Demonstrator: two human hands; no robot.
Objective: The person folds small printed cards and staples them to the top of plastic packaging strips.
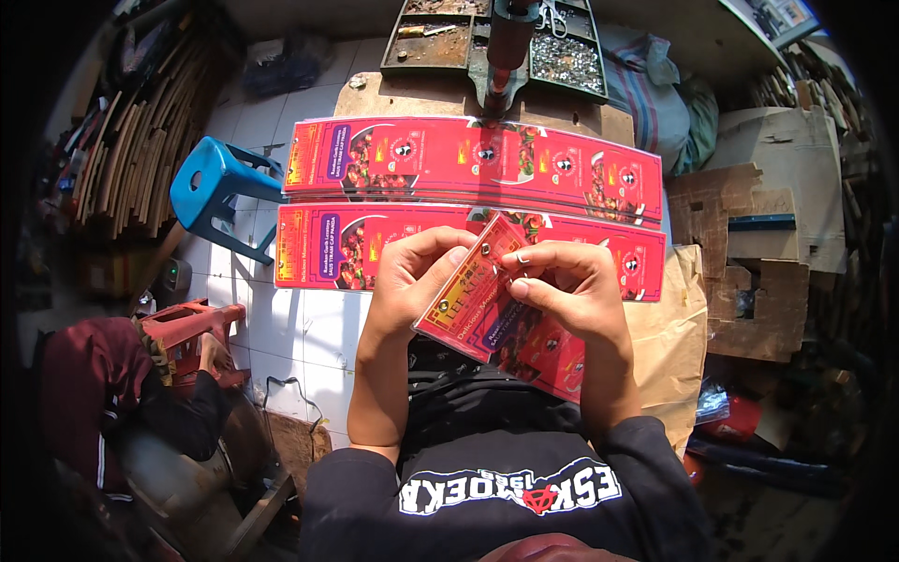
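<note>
A red printed plastic-covered banner strip [473,314] lies slantwise over my lap. My left hand [412,276] is closed on its left edge, thumb on top. A metal eyelet [486,249] sits near the strip's upper corner. By that same end, my right hand [576,286] pinches thumb and fingertips together over the strip. Something small and pale shows between those fingers, too small to name. Beyond my hands, two stacks of matching red strips lie side by side, a far stack [449,155] and a near stack [323,248] partly covered by my hands.
A press [510,47] stands behind the stacks, beside a compartment tray [567,66] of small metal pieces. A blue stool [211,183] is at left, with another person's dark red clothing [84,393] below it. Brown paper [670,337] and cardboard [749,262] lie right.
</note>
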